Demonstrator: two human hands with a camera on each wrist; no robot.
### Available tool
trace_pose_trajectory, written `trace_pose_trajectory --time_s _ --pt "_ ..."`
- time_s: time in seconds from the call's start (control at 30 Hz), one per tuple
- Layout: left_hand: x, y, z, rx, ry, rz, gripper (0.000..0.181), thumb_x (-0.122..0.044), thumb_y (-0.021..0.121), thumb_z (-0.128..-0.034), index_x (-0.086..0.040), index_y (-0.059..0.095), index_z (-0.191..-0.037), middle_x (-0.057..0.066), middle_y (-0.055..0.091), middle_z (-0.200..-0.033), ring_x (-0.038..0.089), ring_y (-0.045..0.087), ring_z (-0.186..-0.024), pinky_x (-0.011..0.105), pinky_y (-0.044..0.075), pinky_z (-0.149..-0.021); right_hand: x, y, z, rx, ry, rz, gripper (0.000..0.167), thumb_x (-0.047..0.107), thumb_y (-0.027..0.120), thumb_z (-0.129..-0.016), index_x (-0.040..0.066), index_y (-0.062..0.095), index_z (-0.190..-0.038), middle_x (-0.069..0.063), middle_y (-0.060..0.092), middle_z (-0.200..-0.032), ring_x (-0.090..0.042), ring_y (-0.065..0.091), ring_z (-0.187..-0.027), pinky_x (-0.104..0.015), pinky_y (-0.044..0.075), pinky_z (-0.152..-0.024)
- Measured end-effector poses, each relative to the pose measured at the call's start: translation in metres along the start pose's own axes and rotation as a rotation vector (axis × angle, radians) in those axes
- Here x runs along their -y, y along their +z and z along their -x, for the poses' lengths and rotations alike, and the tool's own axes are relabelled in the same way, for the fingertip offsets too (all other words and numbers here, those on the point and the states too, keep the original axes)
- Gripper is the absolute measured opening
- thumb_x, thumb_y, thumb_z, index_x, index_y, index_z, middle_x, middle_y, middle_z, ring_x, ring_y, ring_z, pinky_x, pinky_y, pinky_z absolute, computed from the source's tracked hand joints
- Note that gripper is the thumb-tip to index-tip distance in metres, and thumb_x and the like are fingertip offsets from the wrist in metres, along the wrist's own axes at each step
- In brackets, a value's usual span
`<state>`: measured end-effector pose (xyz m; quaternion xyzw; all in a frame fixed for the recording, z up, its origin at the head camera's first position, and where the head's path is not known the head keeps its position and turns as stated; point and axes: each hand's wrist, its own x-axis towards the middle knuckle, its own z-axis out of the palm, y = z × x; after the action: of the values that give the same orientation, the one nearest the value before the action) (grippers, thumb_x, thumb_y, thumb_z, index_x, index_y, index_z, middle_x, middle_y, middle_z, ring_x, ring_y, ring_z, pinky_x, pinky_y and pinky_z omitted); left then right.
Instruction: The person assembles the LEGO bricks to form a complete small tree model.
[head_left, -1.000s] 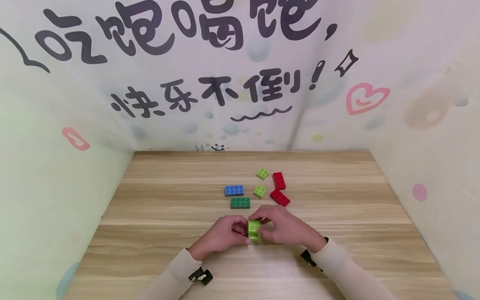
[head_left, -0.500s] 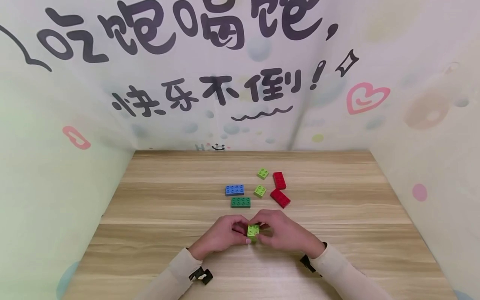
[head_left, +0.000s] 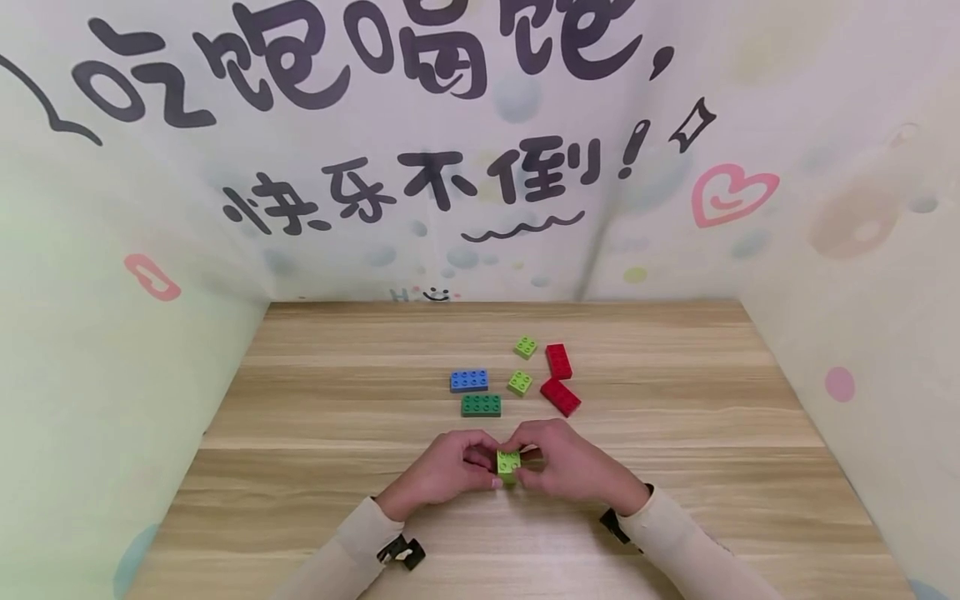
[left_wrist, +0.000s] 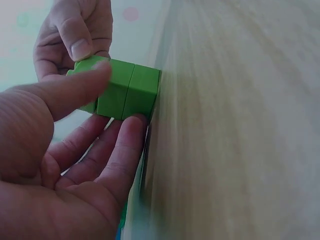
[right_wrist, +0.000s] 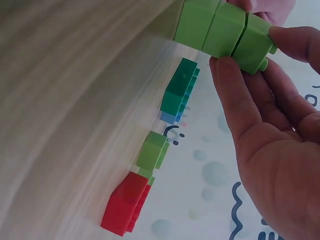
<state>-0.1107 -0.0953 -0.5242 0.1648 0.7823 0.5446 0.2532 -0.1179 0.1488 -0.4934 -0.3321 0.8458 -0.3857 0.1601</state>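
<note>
Three light green building blocks (head_left: 507,468) stand stacked upright on the table, between the two hands. In the left wrist view the stack (left_wrist: 131,90) sits within my left hand (head_left: 448,472), whose thumb and fingers pinch its lower part from the left. From the other side, my right hand (head_left: 573,467) pinches the top block (right_wrist: 254,42), as the right wrist view shows. A thin seam is visible under that top block. In the head view the fingers cover part of the stack's sides.
Beyond the hands lie a dark green block (head_left: 481,406) and a blue block (head_left: 468,381). To their right are two small light green blocks (head_left: 520,382) and two red blocks (head_left: 560,396). A printed wall (head_left: 420,250) borders the wooden table (head_left: 337,400).
The right hand has lowered the top light green block onto the ones below, closing the offset seen a second ago. The left hand has stayed in place.
</note>
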Motion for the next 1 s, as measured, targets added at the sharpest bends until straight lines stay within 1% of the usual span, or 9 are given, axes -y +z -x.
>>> trace_pose_trajectory --time_s 0.17,0.23,0.33,0.43,0.53,0.6,0.8,1.0 --pt "0.0 -0.001 0.0 0.01 -0.012 0.042 0.037 -0.016 0.088 -0.0879 -0.009 0.072 -0.121 0.007 0.075 -0.115 0.02 0.075 -0.104 0.026 0.063 -0.085 0.0 -0.003 -0.001 0.016 -0.01 0.003 0.027 0.008 0.08 -0.092 0.013 0.078 -0.118 0.01 0.075 -0.112 -0.004 0.07 -0.106 -0.023 0.061 -0.091" --pt "0.001 -0.002 0.0 0.011 -0.007 0.049 0.037 -0.018 0.088 -0.0883 -0.009 0.072 -0.12 0.007 0.074 -0.115 0.019 0.075 -0.104 0.026 0.063 -0.085 0.0 -0.004 -0.002 0.019 -0.017 0.011 0.026 0.009 0.081 -0.092 0.014 0.078 -0.118 0.01 0.076 -0.111 -0.003 0.069 -0.105 -0.023 0.061 -0.091" --pt "0.003 -0.003 -0.001 0.01 0.001 0.047 0.036 -0.02 0.088 -0.0887 -0.01 0.073 -0.119 0.006 0.074 -0.116 0.017 0.075 -0.102 0.025 0.063 -0.085 0.0 -0.005 -0.003 0.026 -0.02 0.01 0.026 0.009 0.081 -0.091 0.015 0.079 -0.116 0.012 0.076 -0.11 -0.003 0.069 -0.104 -0.023 0.061 -0.089" --pt "0.005 -0.003 -0.001 0.007 0.012 0.043 0.035 -0.023 0.088 -0.0887 -0.012 0.073 -0.118 0.005 0.074 -0.117 0.015 0.075 -0.101 0.025 0.063 -0.084 -0.001 -0.006 -0.004 0.038 -0.009 -0.017 0.026 0.008 0.081 -0.091 0.016 0.079 -0.115 0.013 0.076 -0.109 -0.003 0.068 -0.104 -0.022 0.061 -0.09" --pt "0.006 -0.002 -0.002 0.002 0.016 0.039 0.034 -0.026 0.088 -0.0891 -0.014 0.074 -0.117 0.004 0.075 -0.117 0.016 0.075 -0.101 0.026 0.063 -0.084 -0.002 -0.007 -0.004 0.049 0.006 -0.048 0.026 0.008 0.081 -0.091 0.015 0.078 -0.117 0.013 0.076 -0.11 -0.003 0.069 -0.105 -0.022 0.061 -0.091" --pt "0.006 -0.002 -0.002 -0.004 0.018 0.039 0.032 -0.029 0.088 -0.0893 -0.015 0.074 -0.116 0.003 0.075 -0.117 0.016 0.075 -0.101 0.026 0.063 -0.083 -0.004 -0.007 -0.003 0.055 0.007 -0.05 0.027 0.009 0.08 -0.092 0.015 0.078 -0.118 0.013 0.076 -0.111 -0.003 0.069 -0.106 -0.023 0.061 -0.092" --pt "0.004 -0.001 -0.002 -0.025 0.038 0.045 0.03 -0.027 0.087 -0.09 -0.016 0.074 -0.114 0.004 0.074 -0.119 0.018 0.076 -0.102 0.026 0.064 -0.083 -0.011 -0.009 -0.003 0.067 -0.02 -0.007 0.029 0.015 0.081 -0.094 0.019 0.077 -0.123 0.014 0.075 -0.117 -0.002 0.068 -0.108 -0.026 0.06 -0.096" --pt "0.001 0.0 -0.001 -0.035 0.052 0.054 0.03 -0.024 0.087 -0.09 -0.016 0.074 -0.115 0.003 0.075 -0.116 0.019 0.075 -0.104 0.025 0.063 -0.084 -0.01 -0.009 -0.002 0.065 -0.022 0.007 0.031 0.017 0.08 -0.095 0.018 0.076 -0.126 0.011 0.075 -0.121 -0.002 0.069 -0.108 -0.024 0.06 -0.095"
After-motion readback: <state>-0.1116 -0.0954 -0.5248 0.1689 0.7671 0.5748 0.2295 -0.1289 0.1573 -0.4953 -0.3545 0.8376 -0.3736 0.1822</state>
